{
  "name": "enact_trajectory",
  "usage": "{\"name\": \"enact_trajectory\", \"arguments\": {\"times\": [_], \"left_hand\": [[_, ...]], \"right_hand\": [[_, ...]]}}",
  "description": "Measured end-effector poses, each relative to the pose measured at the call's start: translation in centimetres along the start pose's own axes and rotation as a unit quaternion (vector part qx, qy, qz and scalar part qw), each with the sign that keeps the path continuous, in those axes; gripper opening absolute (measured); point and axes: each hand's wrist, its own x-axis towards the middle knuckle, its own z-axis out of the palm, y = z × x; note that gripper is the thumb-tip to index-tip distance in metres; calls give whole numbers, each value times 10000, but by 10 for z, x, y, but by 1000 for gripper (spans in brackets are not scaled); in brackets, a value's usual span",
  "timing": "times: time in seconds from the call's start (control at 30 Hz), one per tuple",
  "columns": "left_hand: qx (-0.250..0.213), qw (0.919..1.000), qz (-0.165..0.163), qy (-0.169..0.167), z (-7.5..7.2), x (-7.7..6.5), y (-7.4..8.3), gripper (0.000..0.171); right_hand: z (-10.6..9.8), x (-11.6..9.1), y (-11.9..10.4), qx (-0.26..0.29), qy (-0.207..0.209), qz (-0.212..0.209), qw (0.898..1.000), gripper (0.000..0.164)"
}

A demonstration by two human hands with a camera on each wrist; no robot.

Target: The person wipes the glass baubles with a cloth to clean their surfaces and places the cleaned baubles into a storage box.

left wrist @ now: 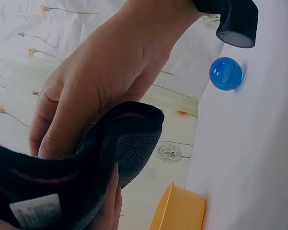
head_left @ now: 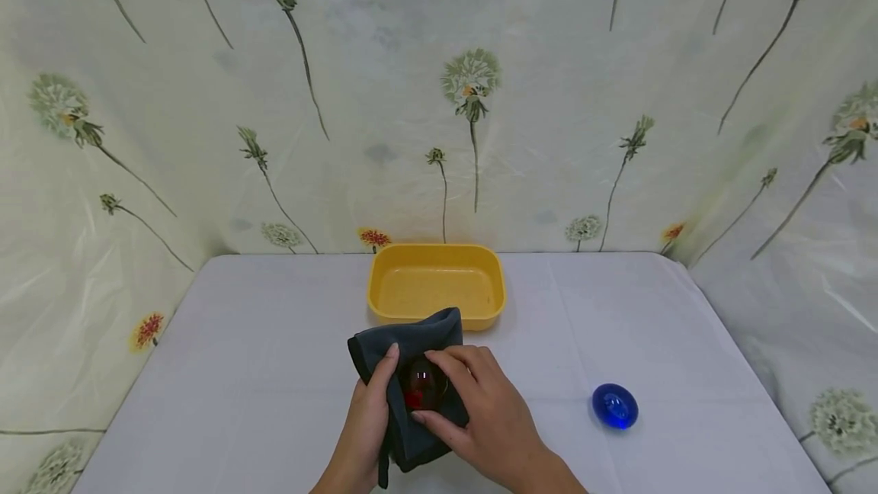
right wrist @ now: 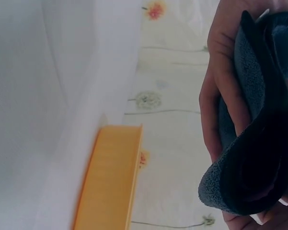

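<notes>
A dark grey-blue cloth with black edging drapes over my left hand, whose thumb grips it from the front. Against the cloth lies a dark red, shiny glass ball. Thumb and fingers of my right hand pinch this ball at its right side. In the left wrist view a white label shows on the cloth, and the folds hide the ball. The right wrist view shows left-hand fingers spread along the outside of the folded cloth.
A blue glass ball rests on the white-covered table, to the right of my hands. Just beyond the cloth stands a yellow rectangular tray near the table's back edge. Flower-patterned sheeting surrounds the table at the back and sides.
</notes>
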Motion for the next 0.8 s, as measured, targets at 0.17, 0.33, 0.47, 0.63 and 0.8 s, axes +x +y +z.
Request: {"name": "enact_trajectory", "arguments": {"times": [0.17,0.33,0.47,0.63,0.8], "left_hand": [[-43,10000,-17,-55,1,-1,0,82],[-84,9999,1,-76,2,0,1,83],[-24,10000,41,8,2,0,3,84],[-22,10000,48,54,0,0,5,83],[-144,9999,16,10,-1,0,3,82]], "right_hand": [[1,1,-1,-44,146,44,9999,65],[1,2,-2,-39,189,113,9997,66],[1,1,-1,55,35,-30,10000,77],[-1,1,1,167,-73,-298,9994,77],[-1,2,1,123,-123,-179,9997,70]]}}
